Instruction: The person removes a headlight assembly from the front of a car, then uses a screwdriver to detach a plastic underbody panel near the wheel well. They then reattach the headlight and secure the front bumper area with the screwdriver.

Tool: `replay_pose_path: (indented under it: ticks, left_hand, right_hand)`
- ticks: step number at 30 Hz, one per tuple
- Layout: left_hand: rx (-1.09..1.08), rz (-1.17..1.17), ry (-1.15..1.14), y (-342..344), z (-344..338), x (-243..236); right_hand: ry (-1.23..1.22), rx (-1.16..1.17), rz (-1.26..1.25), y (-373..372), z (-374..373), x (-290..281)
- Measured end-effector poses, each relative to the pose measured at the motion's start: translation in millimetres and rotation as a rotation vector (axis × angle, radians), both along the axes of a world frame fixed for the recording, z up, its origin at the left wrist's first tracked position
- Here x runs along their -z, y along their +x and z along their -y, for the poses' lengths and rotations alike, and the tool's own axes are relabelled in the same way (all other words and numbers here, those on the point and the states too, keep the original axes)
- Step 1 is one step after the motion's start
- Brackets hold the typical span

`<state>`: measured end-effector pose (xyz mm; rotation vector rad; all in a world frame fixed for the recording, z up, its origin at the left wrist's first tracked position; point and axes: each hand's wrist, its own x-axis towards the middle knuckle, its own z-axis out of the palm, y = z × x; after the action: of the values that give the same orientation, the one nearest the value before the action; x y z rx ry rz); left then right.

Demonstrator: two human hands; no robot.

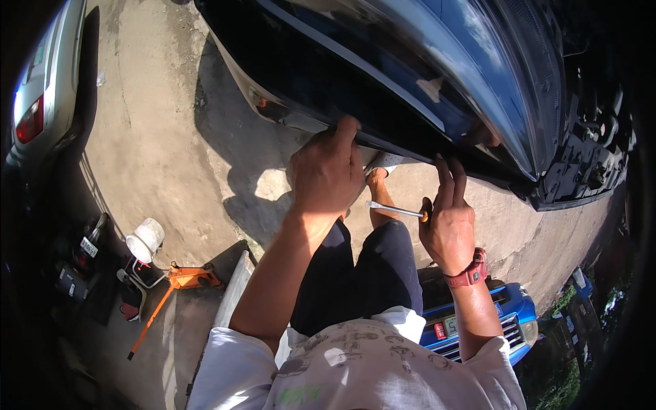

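A glossy black car bumper (311, 78) stretches across the top, in front of me. My left hand (326, 172) is closed on its near edge, with the thumb on top and the other fingers partly hidden from view. Further right, my right hand (447, 229) has its upper fingers against the same edge. A screwdriver (395, 209) with an orange-and-black handle is held in that hand, its bare metal shaft pointing left toward my left wrist. The shaft tip is apart from the bumper. On my right wrist is a red watch (469, 272).
Exposed dark parts (588, 160) show at the car's right end. To the lower left are an orange floor jack (195, 276) and a white bucket (145, 239). A silver car (63, 85) stands at far left, a blue vehicle (525, 311) behind me on the right.
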<state>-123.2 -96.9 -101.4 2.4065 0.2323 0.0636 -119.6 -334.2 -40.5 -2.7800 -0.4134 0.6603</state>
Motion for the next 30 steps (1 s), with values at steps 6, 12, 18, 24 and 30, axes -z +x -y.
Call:
replay_pose_path:
  ticks: [6, 12, 18, 24, 30]
  left_hand:
    - [0.02, -0.059, -0.005, 5, -9, -12]
    - [0.058, -0.098, 0.039, 10, -19, -11]
    - [0.142, -0.254, 0.097, 23, -26, -27]
    - [0.241, -0.312, 0.135, 34, -34, -38]
    - [0.237, -0.248, 0.199, 33, -31, -26]
  right_hand:
    - [0.028, -0.011, 0.014, 4, -12, -17]
    - [0.056, -0.027, -0.011, 8, -6, -17]
    - [0.107, -0.037, 0.002, 7, 5, -35]
    - [0.262, 0.04, -0.075, -46, 19, -76]
    - [0.286, 0.255, -0.113, -80, 56, -85]
